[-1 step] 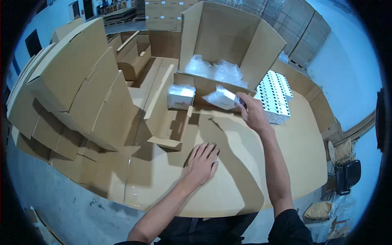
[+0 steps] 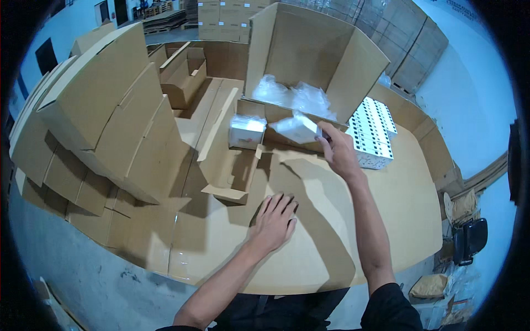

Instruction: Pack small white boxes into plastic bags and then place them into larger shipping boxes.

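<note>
My right hand point(image 2: 339, 150) pinches a small white box point(image 2: 301, 129) by its right end. Clear plastic wrapping trails off the left side of that box. It is held above the tabletop, in front of a large open carton point(image 2: 309, 52). To its left stands a long, narrow open carton point(image 2: 223, 171), with plastic-wrapped white boxes point(image 2: 247, 132) at its far end. My left hand point(image 2: 271, 222) lies palm down on the brown cardboard-covered table point(image 2: 309, 270), fingers stretched out, holding nothing, just right of the narrow carton's near end.
Clear plastic bags point(image 2: 295, 97) fill the bottom of the large carton. White boxes with black squares point(image 2: 372, 135) are stacked right of my right hand. Folded brown cartons point(image 2: 105, 121) tower on the left. Another narrow carton point(image 2: 185, 83) sits at the back. Cardboard walls point(image 2: 425, 129) edge the table.
My right hand and the wrapped white box have shifted slightly left and up. My left hand stays in place on the table.
</note>
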`<state>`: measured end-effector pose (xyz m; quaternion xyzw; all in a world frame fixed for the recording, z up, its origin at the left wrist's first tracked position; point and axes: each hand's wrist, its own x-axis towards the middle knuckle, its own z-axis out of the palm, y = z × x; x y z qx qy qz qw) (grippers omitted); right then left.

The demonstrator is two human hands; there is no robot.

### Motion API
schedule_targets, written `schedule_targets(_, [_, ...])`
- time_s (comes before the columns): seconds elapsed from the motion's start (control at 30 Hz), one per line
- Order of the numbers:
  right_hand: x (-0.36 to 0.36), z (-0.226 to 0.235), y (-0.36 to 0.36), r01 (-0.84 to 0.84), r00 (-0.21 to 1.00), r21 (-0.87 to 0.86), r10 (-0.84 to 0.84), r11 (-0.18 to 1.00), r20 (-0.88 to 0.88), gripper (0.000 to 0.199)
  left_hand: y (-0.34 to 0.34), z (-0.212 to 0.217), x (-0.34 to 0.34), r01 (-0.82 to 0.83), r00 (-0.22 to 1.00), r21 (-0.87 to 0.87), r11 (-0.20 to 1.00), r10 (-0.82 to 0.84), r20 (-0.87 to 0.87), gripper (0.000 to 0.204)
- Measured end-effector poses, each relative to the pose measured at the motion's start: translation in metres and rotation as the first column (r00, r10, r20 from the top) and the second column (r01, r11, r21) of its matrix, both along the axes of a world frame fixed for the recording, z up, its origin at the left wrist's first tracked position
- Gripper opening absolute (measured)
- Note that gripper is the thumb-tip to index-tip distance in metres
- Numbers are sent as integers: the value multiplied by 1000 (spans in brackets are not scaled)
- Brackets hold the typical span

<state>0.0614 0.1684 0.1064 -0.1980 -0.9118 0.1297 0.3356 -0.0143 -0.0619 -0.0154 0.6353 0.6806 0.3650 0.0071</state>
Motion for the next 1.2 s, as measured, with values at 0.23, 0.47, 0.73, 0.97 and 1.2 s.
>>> schedule_targets(0.23, [-89, -64, -17, -405, 891, -609, 145, 682, -431, 32, 6, -4, -8, 10, 1000, -11, 1000, -9, 22, 38])
schedule_targets(0.47, [-94, -76, -8, -388, 896, -515, 182, 764, -404, 32, 16, 0, -5, 33, 999, -3, 999, -33, 42, 38])
schedule_targets(0.73, [-111, -22, -16, -341, 938, -41, 338, 939, -73, 28, 15, -4, -7, 27, 998, 16, 1000, -28, 58, 37])
schedule_targets(0.97, [-112, -13, -24, -283, 957, 40, 280, 958, 76, 29, 16, -6, -6, 14, 999, -63, 998, -11, 49, 39])
schedule_targets(1.2, [-130, -15, -37, -274, 955, 33, 268, 961, 126, 19, 15, -3, -8, 29, 998, -97, 995, -24, 55, 40])
